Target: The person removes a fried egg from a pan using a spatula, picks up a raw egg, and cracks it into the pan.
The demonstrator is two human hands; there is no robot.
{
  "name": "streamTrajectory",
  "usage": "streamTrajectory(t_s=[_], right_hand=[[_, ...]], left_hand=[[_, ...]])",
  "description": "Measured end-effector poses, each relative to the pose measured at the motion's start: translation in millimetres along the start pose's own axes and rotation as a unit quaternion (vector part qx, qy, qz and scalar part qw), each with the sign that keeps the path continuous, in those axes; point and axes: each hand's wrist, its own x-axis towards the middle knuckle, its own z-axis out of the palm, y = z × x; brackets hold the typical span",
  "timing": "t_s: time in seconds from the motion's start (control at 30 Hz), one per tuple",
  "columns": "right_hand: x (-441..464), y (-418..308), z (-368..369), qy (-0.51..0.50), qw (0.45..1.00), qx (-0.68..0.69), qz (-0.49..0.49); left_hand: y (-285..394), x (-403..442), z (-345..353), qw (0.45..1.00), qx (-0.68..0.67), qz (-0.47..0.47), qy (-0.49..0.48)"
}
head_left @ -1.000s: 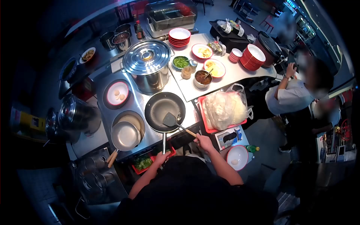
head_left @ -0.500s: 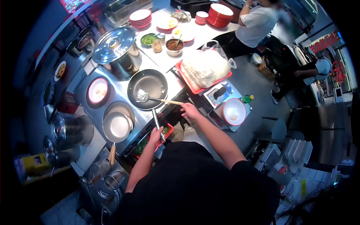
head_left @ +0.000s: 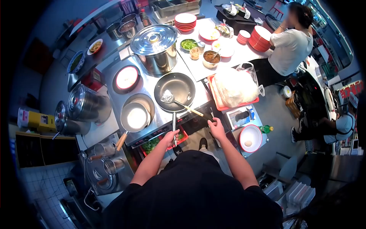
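My left hand (head_left: 170, 139) is wrapped around the metal handle (head_left: 174, 124) of a dark frying pan (head_left: 183, 82) on the stove top. A ladle (head_left: 167, 97) with a wooden-ended handle lies in the pan, its bowl on the pan floor and its handle leaning over the rim toward me. Just beyond the handle's end is my right hand (head_left: 217, 128), apart from it, with loosely bent fingers and nothing visible in them. To the left, a smaller pale pan (head_left: 135, 115) with a wooden handle sits in another pan. Behind that is a red-rimmed dish (head_left: 127, 78).
A tall lidded pot (head_left: 154, 57) stands behind the pan. Bowls of chopped greens (head_left: 189, 44) and brown sauce (head_left: 211, 58) are at the back. A plastic bag (head_left: 234, 87) fills a red tray on the right, near a white bowl (head_left: 251, 138) holding an egg. A person (head_left: 288, 49) stands back right.
My right hand has come away from the ladle's handle, and the ladle now rests in the pan. My left hand still grips the pan handle. The view has shifted.
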Motion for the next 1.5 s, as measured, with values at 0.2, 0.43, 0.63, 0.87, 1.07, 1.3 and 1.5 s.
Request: streamTrajectory(t_s=[0.2, 0.43, 0.63, 0.87, 1.07, 1.3, 1.5], right_hand=[[47.9, -51.3, 31.5, -0.094, 0.992, -0.081, 0.031], [62.6, -35.5, 44.9, -0.187, 0.979, -0.078, -0.001], [56.7, -29.6, 58.7, -0.234, 0.969, -0.019, 0.075], [53.1, -39.6, 74.7, -0.339, 0.933, 0.063, 0.101], [49.8, -50.8, 24.3, -0.271, 0.957, 0.098, 0.033], [29.7, -65.6, -49.1, -0.207, 0.977, -0.050, 0.003], [30.0, -63.5, -13.2, -0.174, 0.983, -0.059, -0.020]], left_hand=[[-2.4, -2.5, 9.1, 0.988, 0.125, 0.024, 0.086], [-17.7, 14.2, 10.3, 0.962, 0.177, 0.098, 0.185], [-43.1, 48.2, 3.6, 0.964, 0.133, 0.134, 0.186], [-39.6, 40.2, 24.2, 0.965, 0.107, 0.147, 0.189], [-46.3, 14.8, 26.8, 0.930, 0.205, 0.187, 0.240], [-70.4, 0.3, 14.4, 0.930, 0.231, 0.170, 0.229], [-72.4, -0.5, 26.6, 0.952, 0.191, 0.157, 0.180]])
